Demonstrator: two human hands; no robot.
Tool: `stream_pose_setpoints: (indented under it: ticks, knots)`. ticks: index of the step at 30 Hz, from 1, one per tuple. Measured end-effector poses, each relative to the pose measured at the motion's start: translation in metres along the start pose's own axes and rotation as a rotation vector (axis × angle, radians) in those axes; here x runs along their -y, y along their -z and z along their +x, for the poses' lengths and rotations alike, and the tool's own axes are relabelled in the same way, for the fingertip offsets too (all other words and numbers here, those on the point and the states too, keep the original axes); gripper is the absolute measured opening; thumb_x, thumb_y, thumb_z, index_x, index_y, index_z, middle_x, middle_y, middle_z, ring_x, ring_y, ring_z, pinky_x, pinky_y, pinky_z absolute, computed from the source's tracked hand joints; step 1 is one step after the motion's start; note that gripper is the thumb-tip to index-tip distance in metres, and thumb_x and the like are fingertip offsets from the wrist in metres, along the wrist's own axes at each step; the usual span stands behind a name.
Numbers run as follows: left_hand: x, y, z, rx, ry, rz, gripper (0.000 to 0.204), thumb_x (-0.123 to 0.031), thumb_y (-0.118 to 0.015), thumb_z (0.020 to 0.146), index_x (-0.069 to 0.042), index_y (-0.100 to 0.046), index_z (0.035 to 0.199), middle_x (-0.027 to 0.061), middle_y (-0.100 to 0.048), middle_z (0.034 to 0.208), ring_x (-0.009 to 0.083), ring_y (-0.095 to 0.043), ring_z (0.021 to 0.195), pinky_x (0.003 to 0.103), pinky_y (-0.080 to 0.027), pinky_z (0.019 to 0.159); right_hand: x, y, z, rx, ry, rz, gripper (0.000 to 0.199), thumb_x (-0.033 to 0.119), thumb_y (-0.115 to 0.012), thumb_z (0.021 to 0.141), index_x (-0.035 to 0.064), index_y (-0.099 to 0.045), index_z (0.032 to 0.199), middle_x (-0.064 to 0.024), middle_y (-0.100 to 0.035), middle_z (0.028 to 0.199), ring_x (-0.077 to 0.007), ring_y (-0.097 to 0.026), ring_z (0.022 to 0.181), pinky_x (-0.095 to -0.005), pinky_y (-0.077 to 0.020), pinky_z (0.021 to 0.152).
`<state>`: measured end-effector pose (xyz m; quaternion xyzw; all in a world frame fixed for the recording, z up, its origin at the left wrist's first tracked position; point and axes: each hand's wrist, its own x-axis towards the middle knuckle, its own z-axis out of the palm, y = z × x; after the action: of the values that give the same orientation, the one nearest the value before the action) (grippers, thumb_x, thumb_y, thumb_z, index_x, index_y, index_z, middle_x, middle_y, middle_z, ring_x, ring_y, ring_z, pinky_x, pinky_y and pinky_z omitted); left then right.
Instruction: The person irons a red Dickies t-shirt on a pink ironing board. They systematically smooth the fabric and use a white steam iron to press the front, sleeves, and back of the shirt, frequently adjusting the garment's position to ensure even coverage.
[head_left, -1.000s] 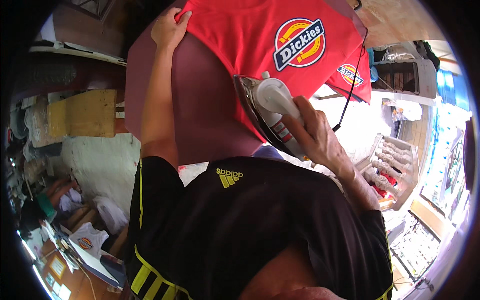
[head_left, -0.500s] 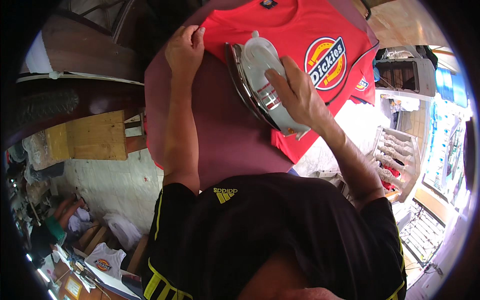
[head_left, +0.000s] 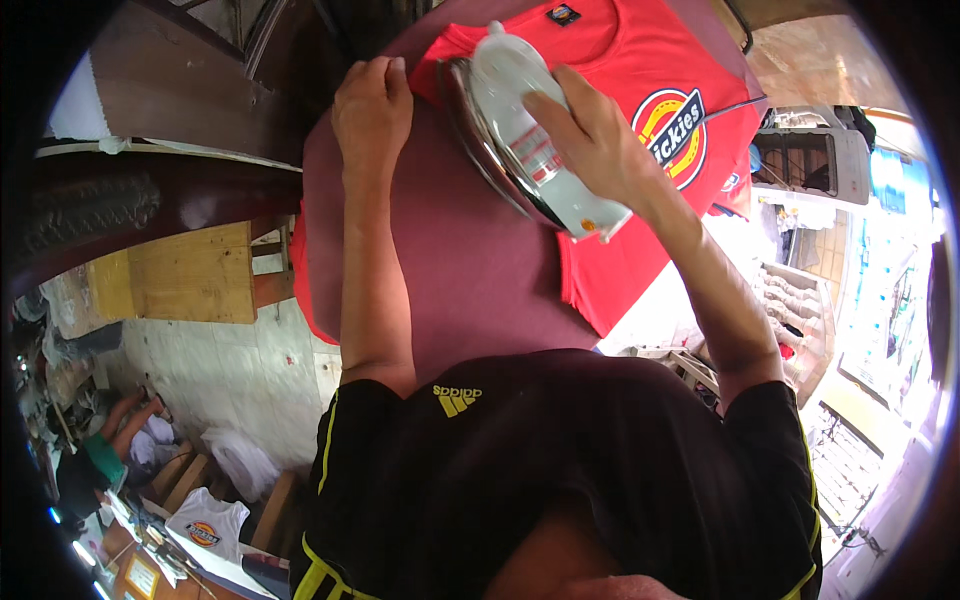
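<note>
A red sleeveless shirt (head_left: 635, 270) with a round printed emblem lies on a maroon padded ironing board (head_left: 460, 300). My right hand (head_left: 605, 140) is closed around the handle of a white iron (head_left: 510, 95) with a shiny metal base. The iron's tip points away from me, over the shirt's left shoulder near the neckline. Beside that shoulder, at the board's left edge, is my left hand (head_left: 372, 108). Its fingers are curled and its thumb is drawn in against them; the fingertips are hidden, so what they pinch does not show.
The iron's dark cord (head_left: 735, 107) crosses the shirt to the right. A wooden table or stool (head_left: 190, 275) stands left of the board. Another person's legs (head_left: 130, 425) show at lower left, near a white printed shirt (head_left: 208, 523). A white rack (head_left: 800, 310) stands to the right.
The iron has slid away from me and a little left across the shirt, up to its shoulder. My left hand stays by the far left edge. The whole view has shifted slightly.
</note>
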<state>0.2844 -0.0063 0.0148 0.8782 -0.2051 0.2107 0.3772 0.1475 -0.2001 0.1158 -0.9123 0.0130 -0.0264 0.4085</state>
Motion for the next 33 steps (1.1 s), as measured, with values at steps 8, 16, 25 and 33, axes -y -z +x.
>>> stream_pose_setpoints:
  ticks: [8,16,25,33]
  knots:
    - [0.003,-0.048,0.047,0.231,-0.128,0.022,0.039,-0.044,-0.064,0.09,-0.007,-0.07,0.097,0.0127,-0.069,0.086,0.0331,-0.067,0.083,0.044,-0.051,0.074,0.001,0.011,-0.038,-0.013,-0.274,0.107,0.03,0.027,-0.055,0.099,-0.0027,-0.051,0.097,-0.0245,-0.062,0.074,-0.0323,-0.069,0.072,-0.0426,-0.0492,0.063]
    - [0.005,-0.025,0.039,0.276,-0.002,0.13,0.031,-0.038,-0.063,0.091,-0.009,-0.071,0.095,0.0127,-0.072,0.084,0.0339,-0.069,0.083,0.044,-0.053,0.075,0.003,0.003,0.014,0.007,-0.155,0.051,0.028,0.025,-0.056,0.098,-0.0011,-0.057,0.108,-0.0238,-0.063,0.084,-0.0371,-0.067,0.076,-0.0438,-0.0519,0.065]
    - [-0.006,-0.001,0.006,0.202,0.036,0.103,0.02,-0.028,-0.067,0.087,-0.008,-0.07,0.092,0.0139,-0.071,0.086,0.0339,-0.069,0.082,0.043,-0.053,0.071,-0.032,-0.006,0.039,-0.182,0.611,-0.365,0.017,0.002,-0.058,0.089,0.0007,-0.058,0.106,-0.0112,-0.047,0.081,-0.0213,-0.051,0.061,-0.0362,-0.0424,0.053]
    - [0.004,-0.006,0.0,0.128,0.019,0.146,0.019,-0.029,-0.069,0.087,-0.01,-0.069,0.089,0.0091,-0.071,0.081,0.031,-0.068,0.076,0.042,-0.052,0.068,-0.005,0.0,-0.009,-0.205,-0.108,0.079,0.034,0.028,-0.058,0.097,-0.0052,-0.052,0.1,-0.0301,-0.063,0.077,-0.0445,-0.067,0.076,-0.0462,-0.0508,0.061]
